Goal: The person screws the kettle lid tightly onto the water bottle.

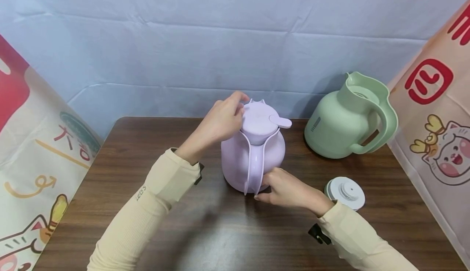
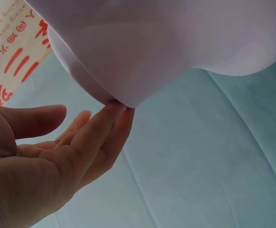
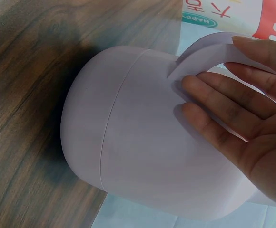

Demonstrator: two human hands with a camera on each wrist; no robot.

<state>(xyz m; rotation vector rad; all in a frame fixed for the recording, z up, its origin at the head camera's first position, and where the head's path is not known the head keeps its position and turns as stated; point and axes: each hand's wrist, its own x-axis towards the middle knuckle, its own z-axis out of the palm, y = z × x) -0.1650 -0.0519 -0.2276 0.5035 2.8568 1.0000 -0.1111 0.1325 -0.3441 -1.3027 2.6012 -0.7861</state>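
A lilac thermos jug (image 1: 235,163) stands upright on the table, its lid (image 1: 259,118) seated in the top and its handle facing the person. My left hand (image 1: 222,118) is at the upper left of the jug. In the left wrist view its fingertips (image 2: 114,108) touch the rim, while the thumb stands apart. Low on the handle (image 1: 256,165), my right hand (image 1: 286,187) pinches it between thumb and index finger. The right wrist view shows the other fingers (image 3: 209,97) extended toward the jug's body (image 3: 142,128), inside the handle loop.
A green thermos jug (image 1: 338,124) without a lid on stands at the back right. In front of it, a white round stopper (image 1: 345,192) lies near the right forearm. Blue cloth (image 1: 220,50) hangs behind the wooden table (image 1: 147,222), and printed cloths flank both sides.
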